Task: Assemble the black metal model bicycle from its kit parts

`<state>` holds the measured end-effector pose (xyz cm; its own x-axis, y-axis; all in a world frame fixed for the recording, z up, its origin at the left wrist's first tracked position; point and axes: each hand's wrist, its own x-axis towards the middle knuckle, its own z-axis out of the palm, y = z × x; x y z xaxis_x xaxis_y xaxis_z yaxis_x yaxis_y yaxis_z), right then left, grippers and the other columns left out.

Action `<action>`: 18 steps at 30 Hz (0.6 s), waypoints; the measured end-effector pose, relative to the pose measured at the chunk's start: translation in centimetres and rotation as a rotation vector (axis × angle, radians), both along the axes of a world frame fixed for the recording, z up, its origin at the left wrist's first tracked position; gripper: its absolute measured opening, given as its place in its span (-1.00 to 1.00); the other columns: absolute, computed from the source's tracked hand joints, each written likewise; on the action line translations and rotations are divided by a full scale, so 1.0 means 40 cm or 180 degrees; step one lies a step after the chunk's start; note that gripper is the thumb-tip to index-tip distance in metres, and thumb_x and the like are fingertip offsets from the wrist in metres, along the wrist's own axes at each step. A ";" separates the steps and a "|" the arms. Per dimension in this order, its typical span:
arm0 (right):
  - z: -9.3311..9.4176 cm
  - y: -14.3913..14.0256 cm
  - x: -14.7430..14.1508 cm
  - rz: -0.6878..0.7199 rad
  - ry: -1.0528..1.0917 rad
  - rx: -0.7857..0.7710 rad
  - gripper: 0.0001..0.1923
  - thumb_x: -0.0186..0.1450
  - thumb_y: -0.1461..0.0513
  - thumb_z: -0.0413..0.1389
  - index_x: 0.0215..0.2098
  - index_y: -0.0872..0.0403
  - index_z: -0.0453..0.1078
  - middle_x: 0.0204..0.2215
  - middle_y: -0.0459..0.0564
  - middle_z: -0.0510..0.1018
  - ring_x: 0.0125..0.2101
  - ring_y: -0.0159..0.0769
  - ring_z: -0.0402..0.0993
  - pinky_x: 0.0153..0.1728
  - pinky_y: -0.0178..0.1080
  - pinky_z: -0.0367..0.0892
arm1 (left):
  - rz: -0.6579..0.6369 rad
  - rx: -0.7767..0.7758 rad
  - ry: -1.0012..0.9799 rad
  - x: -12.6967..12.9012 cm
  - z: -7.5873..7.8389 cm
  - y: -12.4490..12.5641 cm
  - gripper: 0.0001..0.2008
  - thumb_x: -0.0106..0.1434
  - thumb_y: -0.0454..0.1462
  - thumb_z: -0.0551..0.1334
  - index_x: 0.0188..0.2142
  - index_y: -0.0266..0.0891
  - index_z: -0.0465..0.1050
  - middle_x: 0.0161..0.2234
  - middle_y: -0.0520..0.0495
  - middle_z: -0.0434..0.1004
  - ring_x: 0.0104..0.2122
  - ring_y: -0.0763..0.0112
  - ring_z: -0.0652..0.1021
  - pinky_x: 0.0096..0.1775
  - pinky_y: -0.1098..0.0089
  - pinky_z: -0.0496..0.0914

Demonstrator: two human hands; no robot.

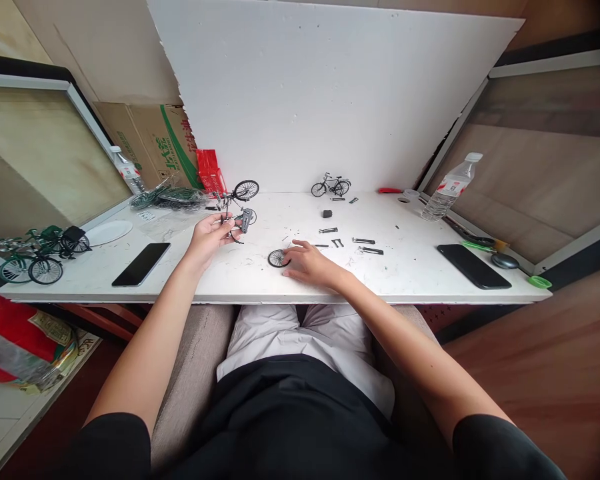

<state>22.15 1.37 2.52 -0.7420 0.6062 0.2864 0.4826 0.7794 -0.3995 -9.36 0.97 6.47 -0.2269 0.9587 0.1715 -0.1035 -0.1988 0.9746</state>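
I have the left hand closed around a partly built miniature bicycle of dark metal, held up over the left-centre of the scuffed white tabletop. One spoked wheel with a black rim sticks out at its far end and looks fitted; a second round shape by the grey part is too small for me to make out.

My right hand is low, its fingers bent over the right edge of a loose black-rimmed spoked wheel near the front edge. I can't tell whether the fingertips grip that wheel or merely rest against it.

I judge this build to be partway: the frame is in hand, but that wheel is separate, and several slim dark metal bars and a small black block lie apart to the right. At the back stands a black miniature bicycle on two wheels, apparently complete, and miniature bicycles in green and black cluster at the far left, seemingly assembled too
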 end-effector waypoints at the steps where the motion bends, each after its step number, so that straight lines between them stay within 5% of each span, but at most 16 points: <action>1: 0.002 -0.002 -0.002 -0.0015 0.0018 0.0014 -0.81 0.46 0.18 0.31 0.03 0.01 0.60 0.26 0.11 0.63 0.49 0.21 0.24 0.45 0.22 0.28 | 0.0018 -0.0003 0.0006 0.001 0.000 0.000 -0.64 0.26 -0.30 0.52 0.00 -0.31 0.53 -0.08 -0.27 0.77 -0.35 0.32 0.75 -0.22 0.32 0.66; 7: 0.003 -0.015 -0.016 -0.0227 -0.0064 0.0057 -0.91 0.48 0.18 0.30 -0.13 0.03 0.53 0.07 0.11 0.70 0.47 0.20 0.28 0.38 0.11 0.34 | 0.0056 -0.0019 -0.0006 0.005 0.001 -0.002 -0.63 0.25 -0.30 0.54 -0.01 -0.31 0.54 -0.08 -0.27 0.77 -0.34 0.32 0.75 -0.23 0.33 0.66; 15: -0.018 -0.014 -0.038 -0.0439 -0.0785 0.1121 -0.60 0.67 0.06 0.02 0.16 0.20 0.50 0.14 0.34 0.67 0.34 0.15 0.44 0.23 0.09 0.34 | 0.0031 -0.0019 0.0051 0.005 -0.008 0.003 -0.63 0.24 -0.27 0.54 -0.01 -0.29 0.54 -0.08 -0.25 0.77 -0.35 0.34 0.75 -0.24 0.35 0.66; 18: -0.022 -0.005 -0.034 -0.0494 -0.1023 0.1335 -0.59 0.70 0.14 -0.08 0.13 0.21 0.53 0.13 0.34 0.68 0.27 0.08 0.52 0.17 0.05 0.32 | 0.0036 -0.0030 0.0048 0.007 -0.010 0.003 -0.62 0.23 -0.27 0.54 -0.02 -0.29 0.53 -0.07 -0.26 0.77 -0.33 0.31 0.76 -0.24 0.34 0.67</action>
